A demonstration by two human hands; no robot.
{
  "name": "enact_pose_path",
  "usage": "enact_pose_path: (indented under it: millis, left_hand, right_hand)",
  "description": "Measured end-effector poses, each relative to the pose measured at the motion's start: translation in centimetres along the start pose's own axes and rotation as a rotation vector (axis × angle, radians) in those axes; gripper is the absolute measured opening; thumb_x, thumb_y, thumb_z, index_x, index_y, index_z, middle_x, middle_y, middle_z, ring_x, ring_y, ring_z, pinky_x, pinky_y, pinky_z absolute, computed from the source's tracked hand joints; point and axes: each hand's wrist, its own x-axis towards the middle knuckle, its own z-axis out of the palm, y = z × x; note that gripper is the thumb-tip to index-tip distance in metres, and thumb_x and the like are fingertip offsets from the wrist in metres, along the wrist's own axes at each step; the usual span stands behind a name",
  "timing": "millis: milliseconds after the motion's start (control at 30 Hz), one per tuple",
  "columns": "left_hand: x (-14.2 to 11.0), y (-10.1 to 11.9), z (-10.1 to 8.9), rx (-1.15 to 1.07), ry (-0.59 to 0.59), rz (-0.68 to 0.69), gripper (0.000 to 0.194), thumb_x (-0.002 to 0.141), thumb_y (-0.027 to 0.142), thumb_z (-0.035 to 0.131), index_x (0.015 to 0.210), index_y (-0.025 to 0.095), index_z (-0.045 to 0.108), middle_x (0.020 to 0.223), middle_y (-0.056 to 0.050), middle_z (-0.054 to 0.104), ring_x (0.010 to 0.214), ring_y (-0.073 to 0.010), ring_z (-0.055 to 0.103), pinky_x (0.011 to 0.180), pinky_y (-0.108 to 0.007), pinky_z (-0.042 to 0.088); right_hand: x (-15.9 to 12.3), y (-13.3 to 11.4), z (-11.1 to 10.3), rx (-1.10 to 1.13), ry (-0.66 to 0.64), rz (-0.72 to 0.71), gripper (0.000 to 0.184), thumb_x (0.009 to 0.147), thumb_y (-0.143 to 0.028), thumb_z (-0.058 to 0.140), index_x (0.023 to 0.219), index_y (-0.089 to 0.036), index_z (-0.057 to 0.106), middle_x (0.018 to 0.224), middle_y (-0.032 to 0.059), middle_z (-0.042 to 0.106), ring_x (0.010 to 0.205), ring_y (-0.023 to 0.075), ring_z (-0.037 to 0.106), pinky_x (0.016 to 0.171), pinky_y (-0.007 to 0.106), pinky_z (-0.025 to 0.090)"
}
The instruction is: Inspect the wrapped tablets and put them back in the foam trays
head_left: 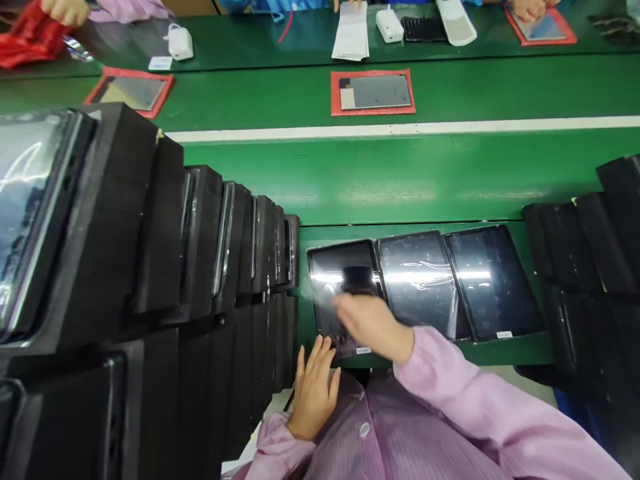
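Tablets: 3 flat in row at near bench edge. Right hand (370, 323) open, blurred, over leftmost tablet (335, 280), grasp not evident. Left hand (314, 390) open, fingertips at its near edge. Foam-tray stack (150, 267) crowds left; dark trays (590, 267) right. Red mat (373, 92) beyond white line.

1. Three tablets are laid side by side on the bench (400, 180); the middle tablet (417, 280) is taken as landmark.
2. The left tablet (335, 280) is set just left of it, the right tablet (493, 280) just right.
3. A row of foam trays (200, 267) is stood far left of it; another stack of trays (590, 253) is placed to its right.
4. Behind it, across a line (400, 128), a mat with a panel (373, 92) is laid.
5. The right hand (373, 327) is over the left tablet; the left hand (313, 390) is found at that tablet's near edge.
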Motion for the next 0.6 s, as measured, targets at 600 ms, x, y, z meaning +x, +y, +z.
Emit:
enact_pose_path:
  millis: [600]
  left_hand:
    - [5.4,3.9,-1.0,0.219,-0.037,-0.09,0.03,0.085,0.023,0.045,0.104,0.019,0.068,0.097,-0.014,0.066,0.092,-0.0282,0.056,0.078,-0.042,0.043]
  right_hand:
    - [-8.5,3.9,-4.7,0.082,-0.134,-0.345,0.014,0.088,-0.015,0.052,0.083,-0.021,0.064,0.092,0.0052,0.074,0.1,0.0194,0.066,0.095,0.041,0.049]
